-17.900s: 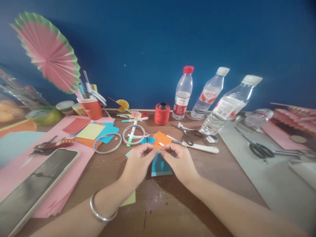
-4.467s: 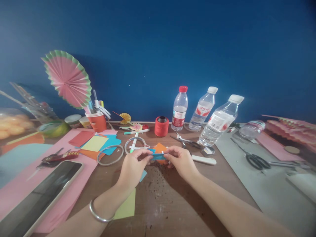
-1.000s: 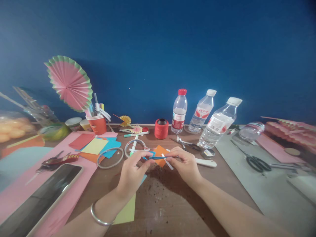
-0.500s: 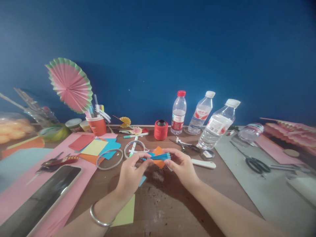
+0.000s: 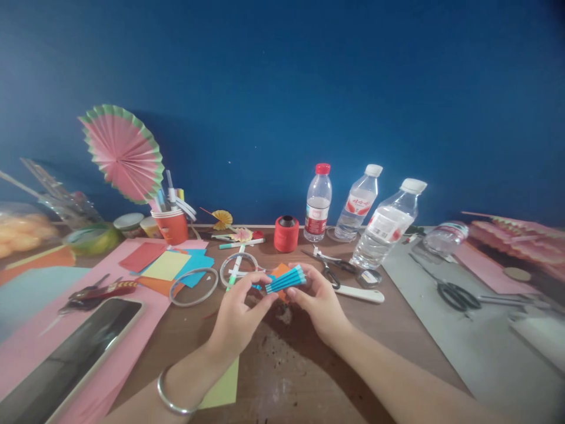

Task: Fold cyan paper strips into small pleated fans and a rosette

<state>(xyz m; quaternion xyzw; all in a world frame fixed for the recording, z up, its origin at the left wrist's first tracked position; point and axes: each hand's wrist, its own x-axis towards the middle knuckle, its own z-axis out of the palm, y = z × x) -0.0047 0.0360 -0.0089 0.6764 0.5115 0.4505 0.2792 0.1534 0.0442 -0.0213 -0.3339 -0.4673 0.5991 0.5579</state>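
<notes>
A small pleated blue paper is held above the table between my two hands. My left hand pinches its left end between thumb and fingers. At the other end, the thumb and fingers of my right hand grip the wider, lighter-edged side, where the folds spread a little. Just behind the folded paper shows an orange paper piece, partly hidden; I cannot tell whether it is held or lying on the table. Below my left wrist, a yellow paper sheet lies on the table.
Behind my hands stand a red thread spool and three bottles, one a red-capped bottle. Scissors and a white-handled tool lie right. Leftward are coloured paper squares, a phone and a red cup holding pens.
The blue pleated paper has been tilted, so its folds now face me and look more spread. Both hands keep their pinch on it. The whole view has shifted slightly.
</notes>
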